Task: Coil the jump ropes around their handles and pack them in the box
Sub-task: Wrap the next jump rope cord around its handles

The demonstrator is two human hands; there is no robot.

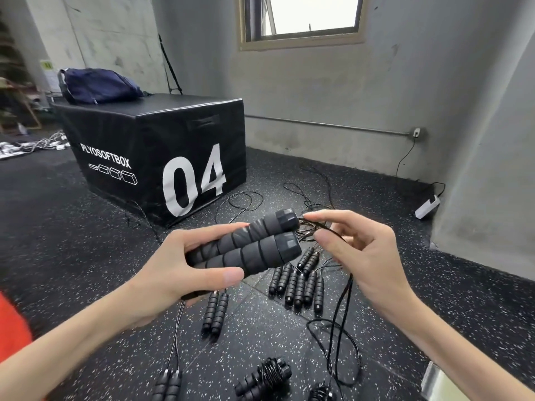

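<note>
- Foam handles (246, 250) sit side by side in the left hand (173, 273) — long axis pointing 2 o'clock.
- Right hand (356, 256) pinches the cord (343, 296) at the caps, 3 o'clock side — nearer for wrapping.

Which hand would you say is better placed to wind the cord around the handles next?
The right hand: it pinches the cord beside the handle caps, free to circle. The left hand grips the paired handles, so it should only steady them.

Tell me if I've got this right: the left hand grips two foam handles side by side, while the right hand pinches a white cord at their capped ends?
Nearly. In the head view the cord is black, not white. The left hand does grip both handles side by side, and the right hand pinches it there.
</note>
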